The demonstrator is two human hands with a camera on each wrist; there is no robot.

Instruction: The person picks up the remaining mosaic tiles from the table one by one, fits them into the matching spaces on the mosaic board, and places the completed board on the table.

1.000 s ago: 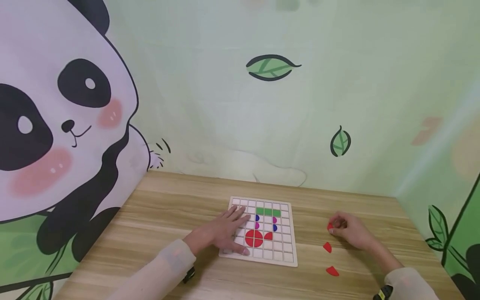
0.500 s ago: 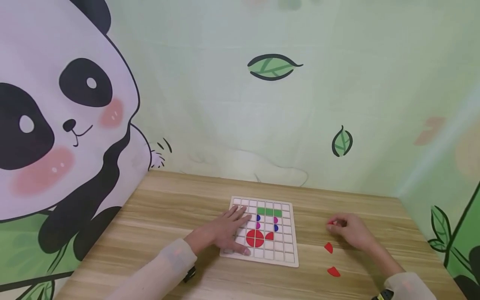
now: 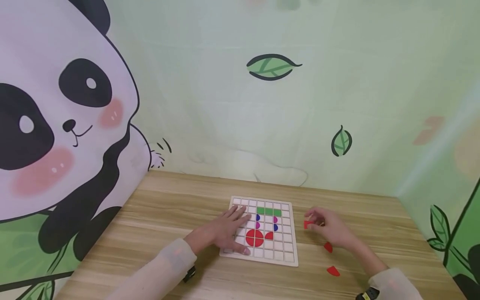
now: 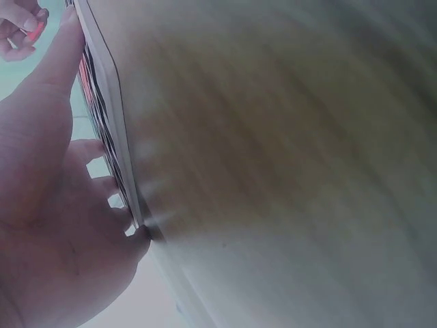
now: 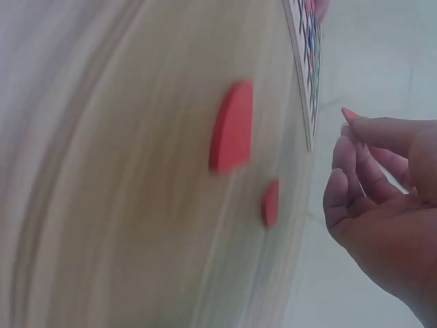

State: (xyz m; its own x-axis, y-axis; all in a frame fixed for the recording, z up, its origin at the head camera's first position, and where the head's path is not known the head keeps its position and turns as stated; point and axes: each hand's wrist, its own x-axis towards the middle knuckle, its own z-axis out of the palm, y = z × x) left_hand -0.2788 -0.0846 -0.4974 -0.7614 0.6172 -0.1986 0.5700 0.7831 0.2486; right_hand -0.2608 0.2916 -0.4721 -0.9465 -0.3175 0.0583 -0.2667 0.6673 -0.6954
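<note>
Left hand [image 3: 226,230] spread on the part-filled board [image 3: 279,254], right hand [image 3: 330,227] pinching perhaps another wedge [image 3: 307,224], two red wedges [image 3: 333,271] remain loose, lower right.

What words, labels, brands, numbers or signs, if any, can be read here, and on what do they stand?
None can be read in any view.
Grid board and red pieces: no lettering visible.
Black-and-yellow right wristband and black left wristband: too small to tell.
Reddish mark on the wall: too blurred to tell.
</note>
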